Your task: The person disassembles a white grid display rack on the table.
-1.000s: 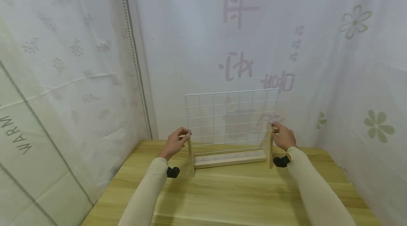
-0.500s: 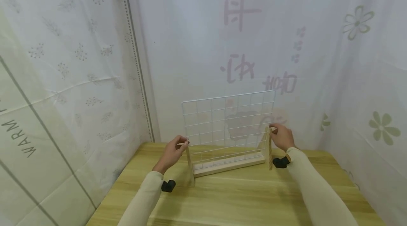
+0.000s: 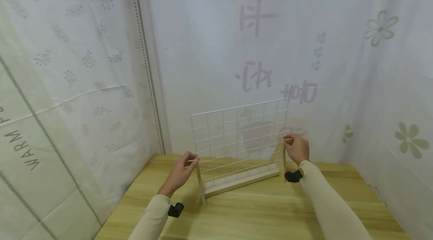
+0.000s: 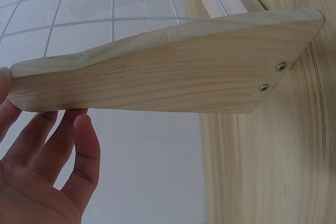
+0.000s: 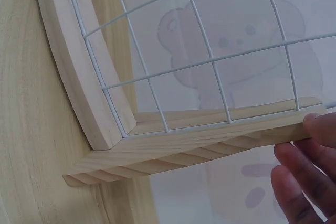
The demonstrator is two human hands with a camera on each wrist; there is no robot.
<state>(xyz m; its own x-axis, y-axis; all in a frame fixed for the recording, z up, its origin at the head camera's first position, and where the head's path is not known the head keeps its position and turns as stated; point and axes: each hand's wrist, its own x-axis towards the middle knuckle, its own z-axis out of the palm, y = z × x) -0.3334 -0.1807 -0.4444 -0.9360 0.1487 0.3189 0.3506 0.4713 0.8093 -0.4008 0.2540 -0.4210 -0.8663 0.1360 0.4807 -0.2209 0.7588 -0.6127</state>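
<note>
A white wire grid panel (image 3: 236,135) stands upright in a wooden stand on the table. The stand has a long base bar (image 3: 241,183) and a side piece at each end. My left hand (image 3: 180,170) pinches the top of the left side piece (image 4: 157,82), which shows two metal screws near its lower end. At the other end, my right hand (image 3: 297,148) pinches the top of the right side piece (image 5: 194,148) between thumb and fingers. The grid's lower edge sits along the base bar, seen closely in the right wrist view.
The wood-grain table (image 3: 257,213) runs back to a white printed curtain (image 3: 216,44). Another curtain (image 3: 84,93) hangs along the left side. Each wrist wears a black device, such as the left one (image 3: 176,210).
Both hands have turned the stand with its grid: the left end has come nearer, and the right end has shifted a little to the left. Both grips stay the same.
</note>
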